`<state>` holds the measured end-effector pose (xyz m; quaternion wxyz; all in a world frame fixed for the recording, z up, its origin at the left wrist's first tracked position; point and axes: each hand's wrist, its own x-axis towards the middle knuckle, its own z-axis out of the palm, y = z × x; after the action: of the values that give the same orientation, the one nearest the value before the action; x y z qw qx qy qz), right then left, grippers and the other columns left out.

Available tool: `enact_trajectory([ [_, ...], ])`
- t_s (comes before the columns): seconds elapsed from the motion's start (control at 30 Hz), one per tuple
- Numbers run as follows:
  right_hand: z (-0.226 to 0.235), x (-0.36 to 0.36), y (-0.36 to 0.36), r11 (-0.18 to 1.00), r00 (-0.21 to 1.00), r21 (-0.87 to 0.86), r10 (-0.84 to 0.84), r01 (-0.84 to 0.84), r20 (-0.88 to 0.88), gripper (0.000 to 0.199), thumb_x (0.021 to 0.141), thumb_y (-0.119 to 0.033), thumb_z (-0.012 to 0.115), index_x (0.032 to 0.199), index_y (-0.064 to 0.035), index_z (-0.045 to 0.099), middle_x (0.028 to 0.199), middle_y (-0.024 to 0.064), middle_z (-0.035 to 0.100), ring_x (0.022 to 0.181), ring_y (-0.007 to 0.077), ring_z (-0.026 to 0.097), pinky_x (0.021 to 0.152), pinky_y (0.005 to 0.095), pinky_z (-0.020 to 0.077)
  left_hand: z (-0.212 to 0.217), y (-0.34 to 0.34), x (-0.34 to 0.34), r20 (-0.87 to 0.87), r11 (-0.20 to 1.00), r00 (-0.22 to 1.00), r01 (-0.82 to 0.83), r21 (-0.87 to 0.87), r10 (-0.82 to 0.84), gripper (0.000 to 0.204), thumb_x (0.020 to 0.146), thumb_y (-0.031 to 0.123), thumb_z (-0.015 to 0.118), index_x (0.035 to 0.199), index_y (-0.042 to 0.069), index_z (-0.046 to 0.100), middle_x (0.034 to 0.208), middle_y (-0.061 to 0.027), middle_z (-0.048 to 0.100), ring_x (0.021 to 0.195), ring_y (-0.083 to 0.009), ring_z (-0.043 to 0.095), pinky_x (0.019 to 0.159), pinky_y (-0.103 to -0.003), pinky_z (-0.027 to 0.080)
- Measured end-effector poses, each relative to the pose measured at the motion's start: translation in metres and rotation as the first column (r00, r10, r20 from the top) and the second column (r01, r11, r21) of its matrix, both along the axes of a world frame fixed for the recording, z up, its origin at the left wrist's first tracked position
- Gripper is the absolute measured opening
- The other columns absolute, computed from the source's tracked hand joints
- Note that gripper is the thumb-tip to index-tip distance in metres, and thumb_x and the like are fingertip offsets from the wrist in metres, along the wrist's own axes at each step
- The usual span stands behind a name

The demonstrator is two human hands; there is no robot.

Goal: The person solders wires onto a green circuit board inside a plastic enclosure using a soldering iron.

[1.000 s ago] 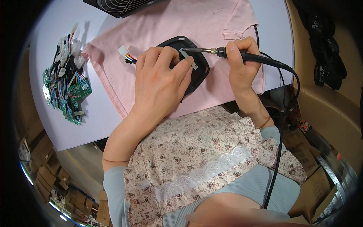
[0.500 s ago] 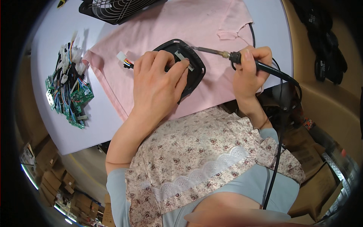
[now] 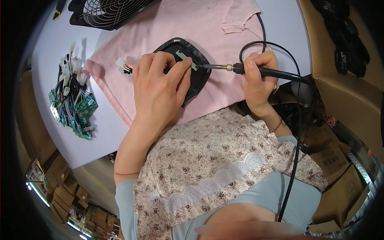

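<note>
**Iron tip meets the metal tab from three o'clock**

The right hand point(image 3: 259, 82) is wrapped tight around the black handle of a soldering iron with a brass collar and thin metal tip point(image 3: 240, 69). The iron's long axis runs almost level, handle at three o'clock and tip pointing to nine o'clock. The tip ends at or just beside a small grey metal tab point(image 3: 188, 60); whether they actually touch is too fine to tell.

That tab sits on a black rounded plastic housing with a raised rim point(image 3: 198, 80), which lies on a pink cloth garment point(image 3: 208, 28) spread over the pale bench point(image 3: 46, 52). The left hand point(image 3: 160, 86) presses flat on the housing with fingers curled together, thumb and forefinger pinching at the tab from seven o'clock. It is the nearer hand and covers most of the housing.

A white plug with coloured wires point(image 3: 123, 65) pokes out at nine o'clock of the left hand. The iron's black cable point(image 3: 298, 132) loops toward twelve o'clock, then drops to six. Well apart at nine o'clock lies a pile of green circuit boards with wire bundles point(image 3: 72, 106); a black wire-grille fan point(image 3: 108, 12) stands at eleven.
</note>
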<state>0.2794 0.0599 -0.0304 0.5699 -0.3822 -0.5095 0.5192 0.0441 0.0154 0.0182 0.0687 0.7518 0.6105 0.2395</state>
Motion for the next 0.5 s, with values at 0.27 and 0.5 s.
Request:
enact_trajectory([
  [0.27, -0.0004, -0.0011, -0.0007, 1.000, 1.000, -0.005, 0.019, -0.019, 0.000, 0.025, 0.101, 0.002, 0.069, 0.096, -0.0062, 0.046, 0.078, -0.0005, 0.053, 0.067, 0.0054, 0.044, 0.062, 0.0258, 0.0400, 0.0001, 0.0000, -0.0002, -0.002, 1.000, 1.000, -0.005, -0.015, 0.005, 0.021, 0.089, 0.017, 0.081, 0.110, 0.016, 0.080, 0.101, -0.0029, 0.062, 0.100, -0.0278, 0.059, 0.094, -0.044, 0.044],
  [0.5, 0.0005, -0.0015, -0.0003, 1.000, 1.000, -0.010, 0.019, -0.019, 0.003, 0.026, 0.102, 0.002, 0.069, 0.096, -0.0062, 0.045, 0.078, -0.0003, 0.053, 0.067, 0.0053, 0.044, 0.061, 0.0259, 0.0397, 0.0000, 0.0006, 0.0002, -0.001, 1.000, 1.000, -0.006, -0.010, 0.006, 0.021, 0.089, 0.017, 0.080, 0.109, 0.016, 0.080, 0.101, -0.0029, 0.063, 0.101, -0.0277, 0.059, 0.094, -0.044, 0.044],
])
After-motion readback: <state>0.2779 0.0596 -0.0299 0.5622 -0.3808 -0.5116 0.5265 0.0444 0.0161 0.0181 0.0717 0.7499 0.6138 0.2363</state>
